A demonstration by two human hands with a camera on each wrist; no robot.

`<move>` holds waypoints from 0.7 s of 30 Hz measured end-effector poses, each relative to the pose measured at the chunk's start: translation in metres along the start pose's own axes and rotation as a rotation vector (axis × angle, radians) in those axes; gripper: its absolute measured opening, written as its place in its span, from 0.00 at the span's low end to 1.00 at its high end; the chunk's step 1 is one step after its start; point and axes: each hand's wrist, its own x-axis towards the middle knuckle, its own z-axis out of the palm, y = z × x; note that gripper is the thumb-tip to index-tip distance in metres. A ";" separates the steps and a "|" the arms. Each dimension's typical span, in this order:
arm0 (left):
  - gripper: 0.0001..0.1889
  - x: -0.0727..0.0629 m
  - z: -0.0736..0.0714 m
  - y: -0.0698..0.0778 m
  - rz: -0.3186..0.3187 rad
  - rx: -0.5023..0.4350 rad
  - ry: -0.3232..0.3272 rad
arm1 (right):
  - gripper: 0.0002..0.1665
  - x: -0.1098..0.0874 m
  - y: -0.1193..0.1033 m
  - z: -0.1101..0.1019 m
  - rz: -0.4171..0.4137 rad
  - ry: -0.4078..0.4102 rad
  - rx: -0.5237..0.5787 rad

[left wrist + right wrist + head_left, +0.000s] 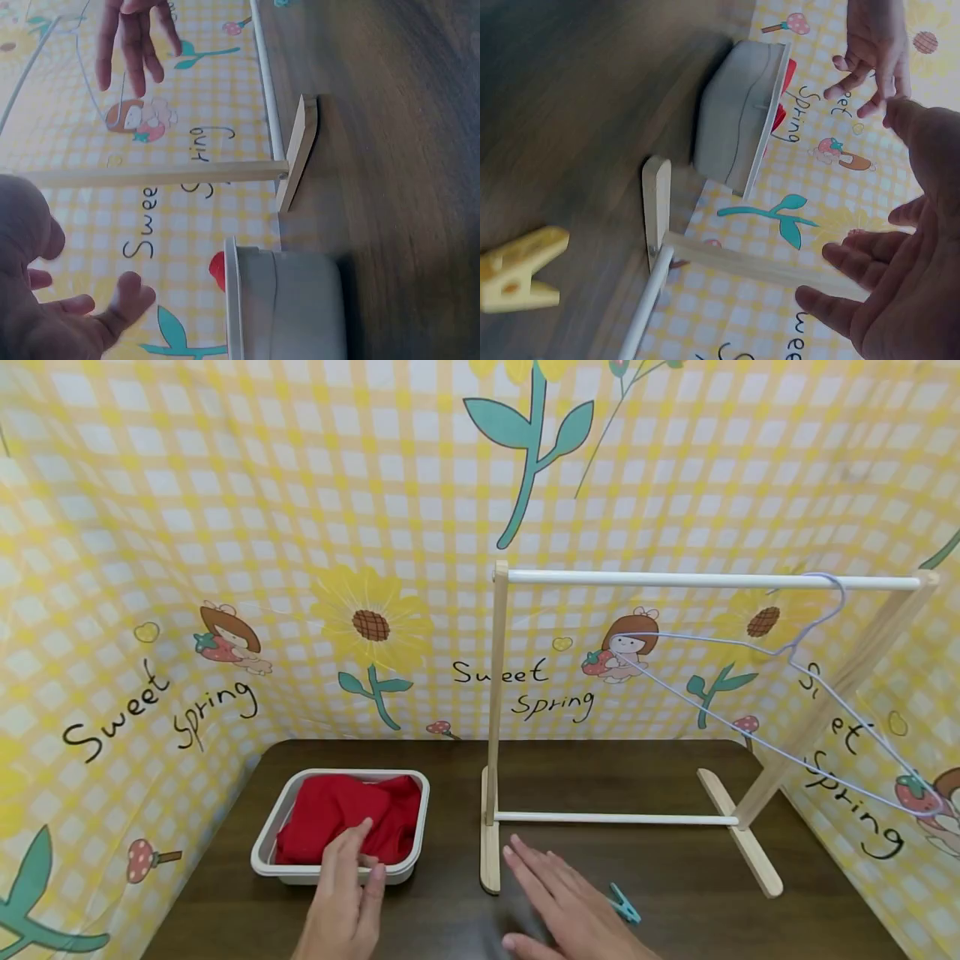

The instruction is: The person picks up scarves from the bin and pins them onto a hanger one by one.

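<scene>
A folded red cloth [337, 810] lies in a white plastic basin [426, 810] at the left of the table. My left hand [345, 893] hovers at the basin's front rim, fingers relaxed and holding nothing. To its right, my right hand [566, 910] reaches forward with straight fingers, in front of the wooden rack's left foot [490, 860]. Close beside that hand lies a teal clothespin [624, 904]. A yellow clothespin [525, 270] shows on the table in the right wrist view. Both palms are empty in the wrist views.
A rack with wooden posts and a white top rod [660, 579] stands at the right. From the rod hangs a pale purple wire hanger [757, 739], tilted down to the right. The dark table [450, 910] meets a yellow checked cloth backdrop [360, 485] behind and at the sides.
</scene>
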 end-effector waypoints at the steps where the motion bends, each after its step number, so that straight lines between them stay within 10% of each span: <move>1: 0.23 0.000 0.000 -0.003 0.007 0.012 0.021 | 0.50 0.001 -0.002 0.000 0.032 -0.012 0.038; 9: 0.34 -0.001 -0.009 -0.004 -0.205 0.097 0.035 | 0.44 0.016 -0.017 0.000 0.261 -0.053 0.305; 21: 0.27 -0.001 -0.032 -0.013 -0.436 0.066 -0.050 | 0.41 0.041 -0.034 0.020 0.381 -0.106 0.582</move>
